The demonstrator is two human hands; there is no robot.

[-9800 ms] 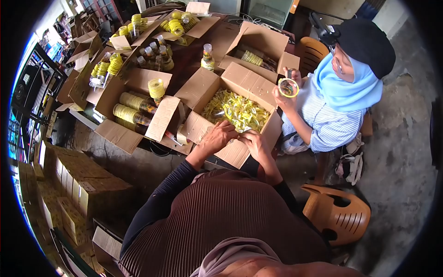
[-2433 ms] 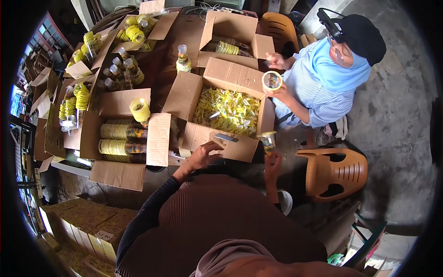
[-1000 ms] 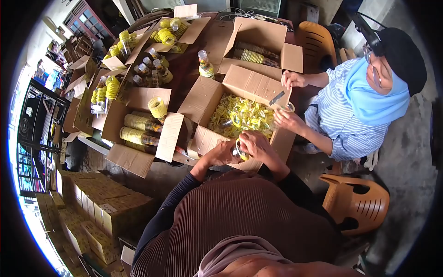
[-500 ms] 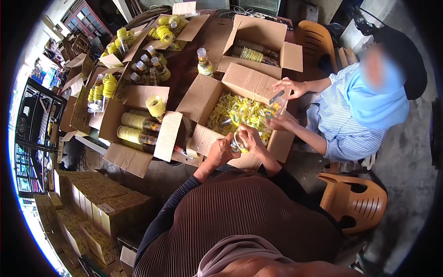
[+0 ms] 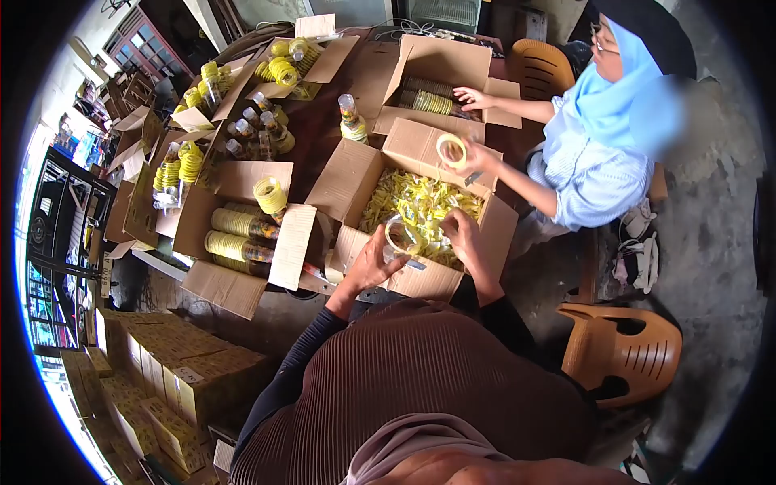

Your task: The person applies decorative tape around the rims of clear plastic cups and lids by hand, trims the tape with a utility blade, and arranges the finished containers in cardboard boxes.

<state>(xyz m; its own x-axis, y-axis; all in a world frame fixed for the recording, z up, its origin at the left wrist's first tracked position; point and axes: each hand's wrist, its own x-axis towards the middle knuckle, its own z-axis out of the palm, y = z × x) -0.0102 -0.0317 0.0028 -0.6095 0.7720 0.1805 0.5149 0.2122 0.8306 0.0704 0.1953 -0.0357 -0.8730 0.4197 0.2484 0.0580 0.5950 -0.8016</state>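
Note:
My left hand (image 5: 372, 263) grips a clear plastic cup (image 5: 402, 235) with its mouth turned up toward me. A small flat grey piece (image 5: 415, 264) shows by the fingertips, too small to name. To the right of the cup, my right hand (image 5: 466, 240) is closed in a pinch above the open box; what it pinches, if anything, cannot be made out. Below both hands, the cardboard box (image 5: 349, 194) holds a heap of small yellow packets (image 5: 412, 194).
Across the box, a co-worker (image 5: 582, 162) holds a yellow-rimmed cup (image 5: 452, 151) and reaches into another box (image 5: 442, 58). Stacked cups fill a box (image 5: 234, 289) at left. Cup stacks (image 5: 352, 121) stand on the table. An orange chair (image 5: 622, 356) is at right.
My hands have moved apart; the cup stays in my left hand, its mouth now showing. The co-worker has leaned back, one hand now at the far box, the other raising a cup.

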